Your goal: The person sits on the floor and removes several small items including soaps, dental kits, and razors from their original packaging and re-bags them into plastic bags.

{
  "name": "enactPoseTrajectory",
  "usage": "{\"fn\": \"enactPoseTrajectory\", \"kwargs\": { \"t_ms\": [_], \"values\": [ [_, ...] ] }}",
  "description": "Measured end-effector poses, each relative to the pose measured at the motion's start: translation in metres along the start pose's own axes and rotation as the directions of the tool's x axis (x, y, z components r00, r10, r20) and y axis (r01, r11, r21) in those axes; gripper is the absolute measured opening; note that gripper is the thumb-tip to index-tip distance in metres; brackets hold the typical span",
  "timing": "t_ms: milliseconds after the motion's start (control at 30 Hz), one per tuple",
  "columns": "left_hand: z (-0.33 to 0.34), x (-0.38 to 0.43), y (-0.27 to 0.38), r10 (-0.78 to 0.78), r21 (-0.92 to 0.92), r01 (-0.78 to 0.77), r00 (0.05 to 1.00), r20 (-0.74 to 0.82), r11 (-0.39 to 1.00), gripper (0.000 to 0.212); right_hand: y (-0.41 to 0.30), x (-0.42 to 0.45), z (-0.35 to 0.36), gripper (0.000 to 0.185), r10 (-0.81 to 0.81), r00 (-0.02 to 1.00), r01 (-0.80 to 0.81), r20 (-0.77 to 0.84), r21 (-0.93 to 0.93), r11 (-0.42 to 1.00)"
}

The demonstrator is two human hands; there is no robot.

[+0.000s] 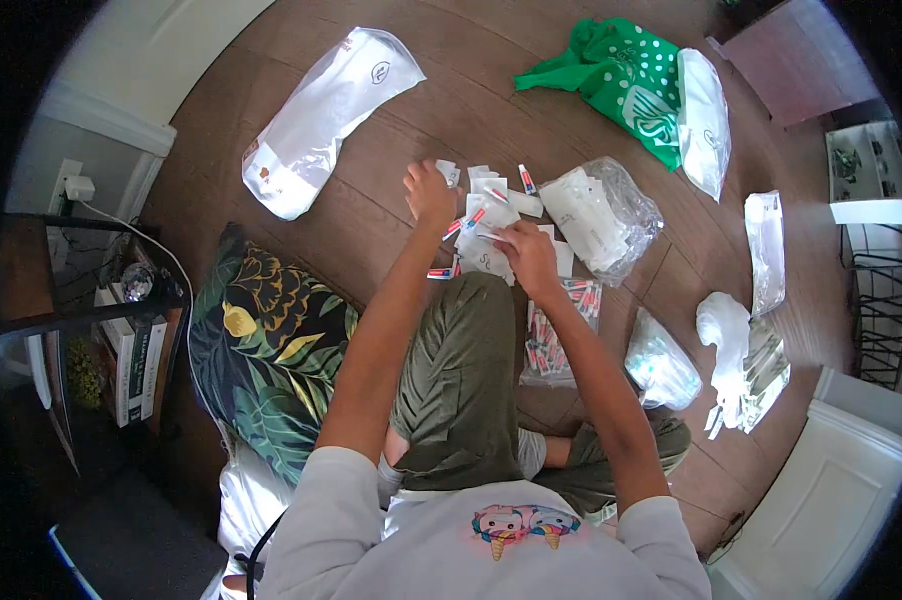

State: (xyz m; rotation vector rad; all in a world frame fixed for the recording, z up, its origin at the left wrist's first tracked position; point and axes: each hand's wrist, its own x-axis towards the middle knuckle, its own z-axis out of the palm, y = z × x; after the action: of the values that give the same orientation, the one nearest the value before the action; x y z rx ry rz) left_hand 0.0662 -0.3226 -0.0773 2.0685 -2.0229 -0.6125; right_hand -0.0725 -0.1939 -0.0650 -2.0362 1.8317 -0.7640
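My left hand (430, 196) is over the wood floor at the left edge of a spread of small white packets (488, 214); whether its fingers hold a packet is unclear. My right hand (527, 255) pinches a small white item, perhaps a tube or packet, above the same spread. Several small red, white and blue tubes lie on and around the packets, one of them (526, 179) at the far side. Right of them sits a clear plastic bag of white packets (590, 217). Partly behind my right forearm lies a clear bag full of small tubes (548, 345).
A white plastic package (327, 124) lies far left, a green dotted bag (623, 82) far right. A clear bag (661, 364) and silvery and white packaging (743, 367) lie at right. A leaf-patterned cushion (271, 337) and a shelf with books (140, 367) stand at left.
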Motion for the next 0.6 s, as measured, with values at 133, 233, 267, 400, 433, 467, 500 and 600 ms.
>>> {"fn": "enactPoseTrajectory", "kwargs": {
  "t_ms": [133,233,267,400,433,467,500,600],
  "values": [
    [0.018,0.014,0.004,-0.003,0.017,0.003,1.000,0.013,1.000,0.046,0.010,-0.009,0.000,0.020,0.204,0.971,-0.170,-0.125,0.237,0.956],
    [0.027,0.015,0.000,0.034,0.107,-0.036,0.999,0.019,0.994,0.036,0.006,-0.015,-0.018,0.023,0.573,0.818,-0.389,-0.051,0.685,0.616],
    [0.026,0.015,-0.005,0.075,0.151,-0.078,0.997,0.025,0.985,0.031,0.002,-0.016,-0.026,0.025,0.716,0.673,-0.446,0.187,0.875,0.191],
    [0.019,0.011,-0.004,0.146,0.094,-0.146,0.989,0.008,0.985,0.031,0.030,-0.047,-0.041,0.040,0.617,0.718,-0.293,0.321,0.944,-0.150],
    [0.014,0.015,-0.013,0.105,-0.115,-0.094,0.989,0.103,0.989,0.030,0.028,-0.050,-0.042,0.040,0.617,0.719,-0.287,0.319,0.946,-0.153],
    [0.011,0.017,-0.018,0.083,-0.311,-0.017,0.976,0.203,0.950,0.030,0.025,-0.053,-0.043,0.042,0.564,0.743,-0.284,0.362,0.932,-0.224],
    [0.014,0.013,-0.020,0.086,-0.303,-0.022,0.976,0.199,0.953,0.030,0.022,-0.054,-0.043,0.044,0.505,0.765,-0.282,0.400,0.913,-0.296],
    [0.020,-0.029,-0.010,0.432,-0.674,-0.158,0.863,0.261,0.722,0.032,0.004,-0.052,-0.036,0.041,0.416,0.827,-0.160,0.378,0.868,-0.471]
  ]
}}
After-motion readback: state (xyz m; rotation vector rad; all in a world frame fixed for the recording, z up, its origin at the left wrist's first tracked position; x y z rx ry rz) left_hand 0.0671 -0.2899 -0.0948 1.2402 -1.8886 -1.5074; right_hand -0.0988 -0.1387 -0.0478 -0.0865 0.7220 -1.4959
